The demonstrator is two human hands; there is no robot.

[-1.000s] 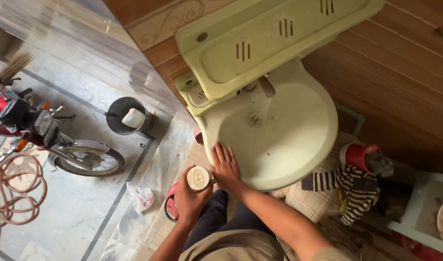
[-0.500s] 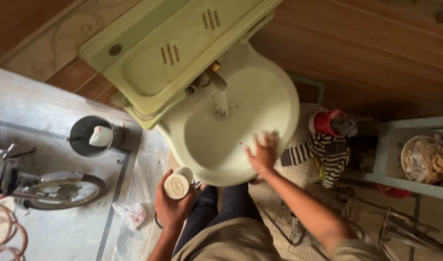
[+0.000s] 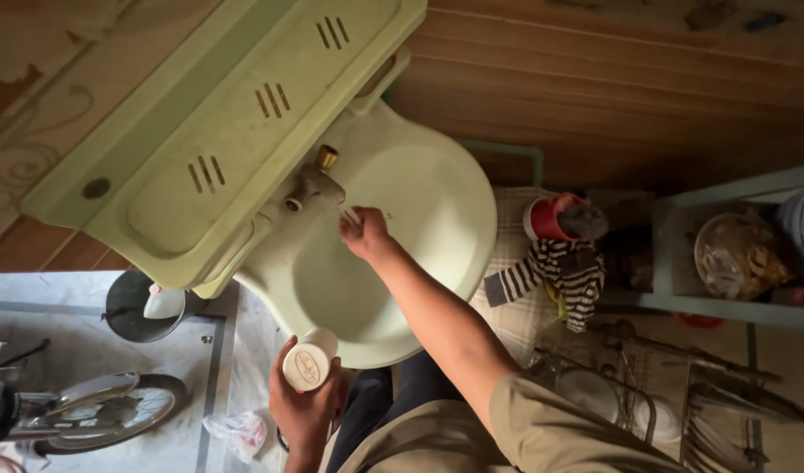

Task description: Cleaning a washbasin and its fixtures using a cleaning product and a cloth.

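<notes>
Right hand (image 3: 364, 234) is up under the brass-tipped tap (image 3: 314, 182) of the pale green ceramic basin (image 3: 419, 210), fingers bunched. Left hand (image 3: 304, 405) grips a small white round cup (image 3: 310, 358) at the basin's front edge; looks unrinsed so far.

So what you can see of the person is mostly two arms and a bit of clothing. The right hand (image 3: 364, 235) is bare, no ring, watch or glove showing, and the forearm behind it is bare too, right up to a short sleeve (image 3: 542, 420) in a dull khaki or olive cloth that sits loose with a plain hemmed edge. The left hand (image 3: 304, 405) is bare as well, wrist uncovered. Between the two arms there's more of that khaki shirt (image 3: 402, 451), and just past it dark navy trousers (image 3: 393, 398), plain, no pattern I can make out.
</notes>
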